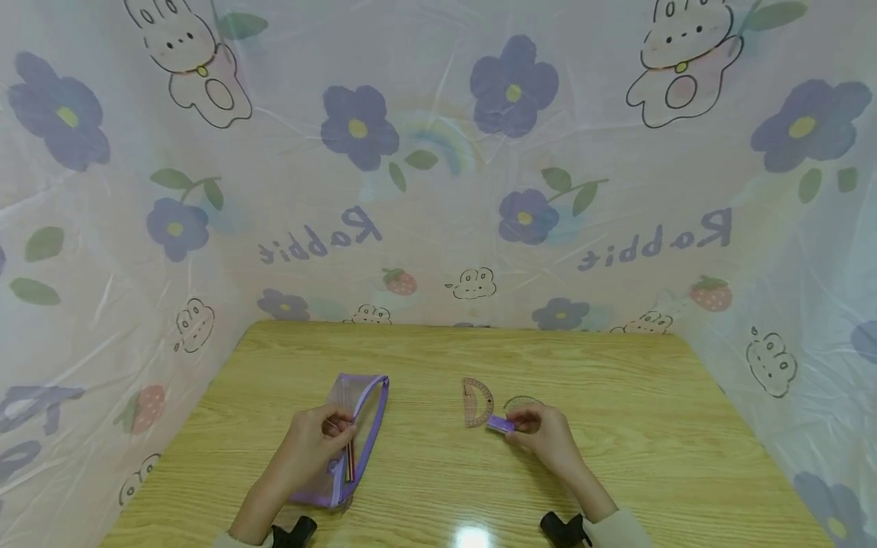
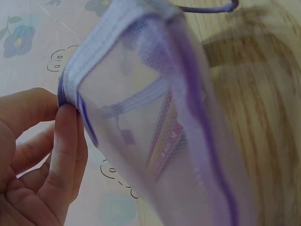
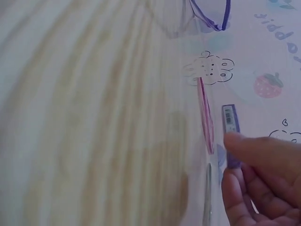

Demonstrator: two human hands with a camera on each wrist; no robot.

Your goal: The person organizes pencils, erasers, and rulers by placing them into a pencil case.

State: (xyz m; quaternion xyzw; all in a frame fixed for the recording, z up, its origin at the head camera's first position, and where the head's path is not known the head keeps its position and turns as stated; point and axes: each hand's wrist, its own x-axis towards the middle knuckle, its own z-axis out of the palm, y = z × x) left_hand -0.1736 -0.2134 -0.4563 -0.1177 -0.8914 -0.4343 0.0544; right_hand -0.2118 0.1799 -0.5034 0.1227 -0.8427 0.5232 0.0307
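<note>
Rabbit-and-flower fabric (image 1: 438,190) encloses the visible far and side edges of a wood-grain worktop (image 1: 425,472). Toward its left sits a purple-edged, see-through pouch (image 1: 374,435), its rim pinched between the thumb and fingers of the person's left hand (image 1: 318,438); slim pencil-like sticks (image 1: 351,464) lie inside. Farther right is a pinkish protractor (image 1: 473,403), near a curved piece (image 1: 522,400) partly hidden by the right hand (image 1: 544,434), whose thumb and fingers grip a small purple block (image 1: 499,423) with a barcode.

The head camera looks forward and down, the wrist cameras closer; head and left wrist share the pouch (image 2: 197,113).
</note>
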